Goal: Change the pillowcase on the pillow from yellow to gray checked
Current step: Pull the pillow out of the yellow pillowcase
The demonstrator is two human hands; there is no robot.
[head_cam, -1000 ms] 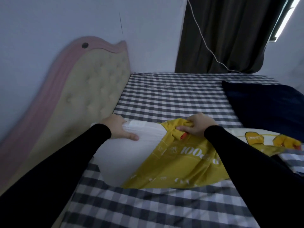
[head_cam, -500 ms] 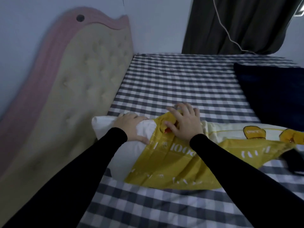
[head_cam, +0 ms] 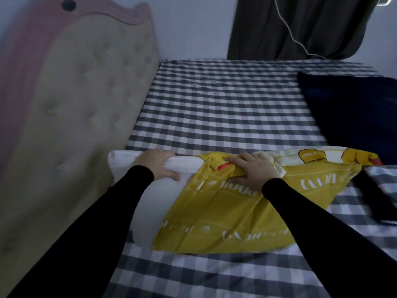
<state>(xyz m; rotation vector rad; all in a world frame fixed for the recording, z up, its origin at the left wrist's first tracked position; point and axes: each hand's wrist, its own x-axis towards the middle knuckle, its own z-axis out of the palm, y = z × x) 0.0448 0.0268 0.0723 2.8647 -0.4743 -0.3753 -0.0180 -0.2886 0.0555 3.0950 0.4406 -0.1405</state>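
Observation:
A white pillow (head_cam: 150,207) lies on the bed with its left end bare. The yellow pillowcase (head_cam: 225,216) with white print covers the rest of it and trails off to the right. My left hand (head_cam: 156,166) grips the far edge of the bare pillow end, fingers wrapped over it. My right hand (head_cam: 253,171) holds a bunched fold of the yellow pillowcase near its open mouth, thumb pressed underneath.
A gray checked sheet (head_cam: 225,108) covers the mattress. The padded beige and pink headboard (head_cam: 71,108) stands at the left. A dark navy blanket (head_cam: 352,108) lies at the right, a dark strap (head_cam: 378,198) beside the pillowcase. Dark curtains (head_cam: 300,26) hang behind.
The yellow pillowcase has slid rightward, baring more of the white pillow. My left hand shifted onto the pillow's far edge; my right hand regripped the bunched fabric. The camera tipped downward.

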